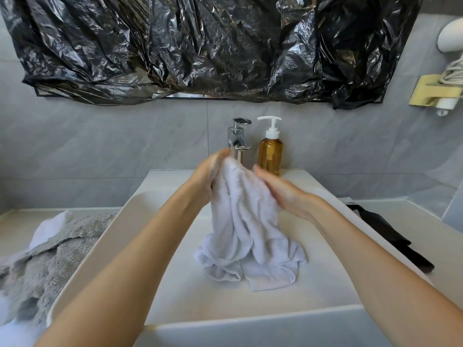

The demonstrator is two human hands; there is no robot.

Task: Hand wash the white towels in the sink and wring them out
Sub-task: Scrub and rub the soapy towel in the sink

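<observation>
A white towel [245, 221] hangs bunched between my two palms above the white sink [175, 296]; its lower folds rest on the basin floor. My left hand [209, 176] presses flat against the towel's left side, fingers straight and pointing up toward the tap. My right hand [283, 194] presses against the towel's right side with straight fingers. Both hands look soapy. Another white towel [47, 229] lies partly under a grey one on the counter at the left.
A chrome tap [238, 139] stands behind the basin, with an amber soap pump bottle [270, 151] to its right. A grey fluffy towel [45, 269] lies on the left counter, a black cloth [390, 239] on the right. Black plastic [213, 46] covers the mirror.
</observation>
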